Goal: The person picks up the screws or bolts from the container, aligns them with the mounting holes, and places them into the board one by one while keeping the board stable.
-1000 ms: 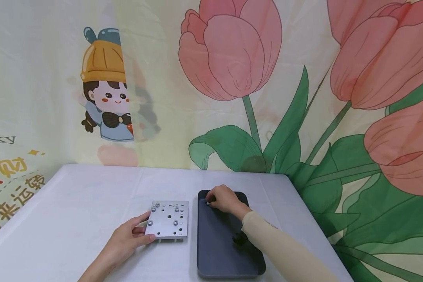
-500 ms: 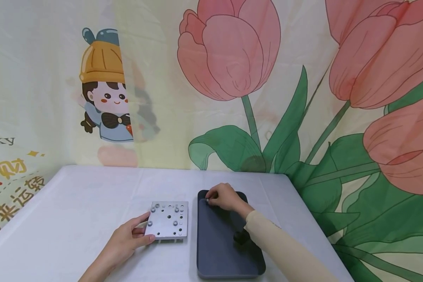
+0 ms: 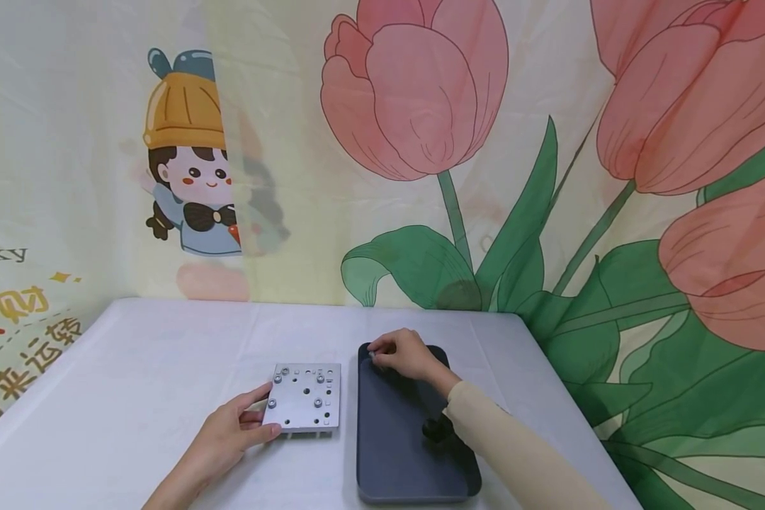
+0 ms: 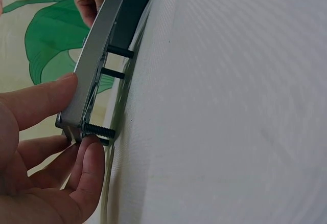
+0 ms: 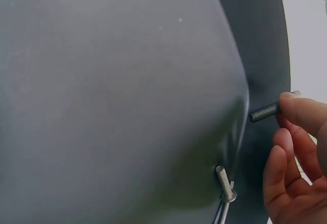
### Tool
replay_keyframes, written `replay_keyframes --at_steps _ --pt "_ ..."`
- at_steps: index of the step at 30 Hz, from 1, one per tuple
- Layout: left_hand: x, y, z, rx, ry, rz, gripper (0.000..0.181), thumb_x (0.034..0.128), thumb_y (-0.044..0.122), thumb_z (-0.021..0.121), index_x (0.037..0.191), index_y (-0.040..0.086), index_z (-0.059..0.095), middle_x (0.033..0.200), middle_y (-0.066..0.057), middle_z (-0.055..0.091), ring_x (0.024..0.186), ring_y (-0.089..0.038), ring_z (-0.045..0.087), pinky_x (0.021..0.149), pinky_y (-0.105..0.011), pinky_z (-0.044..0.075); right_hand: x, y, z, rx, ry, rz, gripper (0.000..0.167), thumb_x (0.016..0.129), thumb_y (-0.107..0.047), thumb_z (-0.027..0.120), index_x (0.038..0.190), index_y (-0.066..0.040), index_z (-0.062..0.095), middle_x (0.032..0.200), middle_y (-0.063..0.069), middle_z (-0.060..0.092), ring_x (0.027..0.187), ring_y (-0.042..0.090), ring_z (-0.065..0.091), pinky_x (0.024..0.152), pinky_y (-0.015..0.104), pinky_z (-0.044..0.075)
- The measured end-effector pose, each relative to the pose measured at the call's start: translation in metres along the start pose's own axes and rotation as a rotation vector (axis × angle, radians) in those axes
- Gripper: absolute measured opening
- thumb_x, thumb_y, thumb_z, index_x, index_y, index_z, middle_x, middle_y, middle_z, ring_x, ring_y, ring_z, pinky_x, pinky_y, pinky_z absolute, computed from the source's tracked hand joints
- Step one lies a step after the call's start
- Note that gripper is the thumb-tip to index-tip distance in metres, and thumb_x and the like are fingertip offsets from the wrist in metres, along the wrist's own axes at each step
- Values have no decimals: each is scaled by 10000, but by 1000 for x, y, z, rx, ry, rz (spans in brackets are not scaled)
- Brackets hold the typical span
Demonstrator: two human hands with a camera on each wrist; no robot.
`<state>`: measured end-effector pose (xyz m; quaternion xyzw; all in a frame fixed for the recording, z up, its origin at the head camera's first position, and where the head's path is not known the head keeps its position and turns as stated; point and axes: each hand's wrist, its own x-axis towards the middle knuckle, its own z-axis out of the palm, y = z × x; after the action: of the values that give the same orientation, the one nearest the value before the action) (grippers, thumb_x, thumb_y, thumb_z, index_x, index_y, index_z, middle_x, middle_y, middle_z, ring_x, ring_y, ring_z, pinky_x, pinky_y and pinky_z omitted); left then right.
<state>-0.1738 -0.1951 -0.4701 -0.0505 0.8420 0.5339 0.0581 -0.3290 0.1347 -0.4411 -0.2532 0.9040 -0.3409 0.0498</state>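
Observation:
My left hand (image 3: 232, 428) grips the left edge of a square metal plate (image 3: 306, 411), thumb on top and fingers beneath. Several bolts sit in the plate's holes, and the left wrist view shows a threaded shank (image 4: 99, 130) sticking out below. Over the far left corner of a dark grey tray (image 3: 401, 460), my right hand (image 3: 404, 354) pinches a bolt (image 5: 265, 112) between thumb and index finger. Its threaded end points at the tray wall. Farther along the tray edge lie more bolts (image 5: 224, 180), partly overlapping.
Inside the tray, near its right side, is a black object (image 3: 435, 428) whose kind is unclear, partly under my right forearm. A white cloth (image 3: 134, 397) covers the table. Behind it hangs a printed curtain (image 3: 293, 177) with tulips.
My right hand has lifted slightly toward the tray's far left corner with the bolt. The left hand and the plate stay where they were.

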Motion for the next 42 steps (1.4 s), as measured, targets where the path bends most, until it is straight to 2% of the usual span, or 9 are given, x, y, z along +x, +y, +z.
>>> replay_keyframes --at_steps 11,18,23,42 --pt "1 2 1 26 9 -4 907 807 241 944 1595 147 504 1182 -56 747 1033 -190 678 713 -339 504 1 -13 -1 64 94 7 154 947 -194 832 1099 -166 820 893 -88 753 795 84 663 697 279 541" --pt "1 1 2 20 1 -10 908 807 237 944 1596 145 502 1130 -46 761 1006 -186 683 712 -349 498 4 -22 4 91 121 -38 161 940 -187 837 1100 -171 822 905 -78 770 808 78 683 735 281 560" --pt "1 2 2 16 -2 -12 904 813 235 940 1597 144 499 1142 -43 761 1006 -177 687 718 -344 503 7 -32 7 117 128 -54 166 939 -168 833 1103 -142 821 913 -50 778 811 82 680 741 272 557" --pt "2 3 -1 44 -1 6 916 813 246 942 1600 123 491 1278 -107 729 1061 -193 700 747 -341 518 21 -61 21 221 81 -60 190 939 -158 840 1128 -166 819 922 -76 767 824 85 678 736 242 542"
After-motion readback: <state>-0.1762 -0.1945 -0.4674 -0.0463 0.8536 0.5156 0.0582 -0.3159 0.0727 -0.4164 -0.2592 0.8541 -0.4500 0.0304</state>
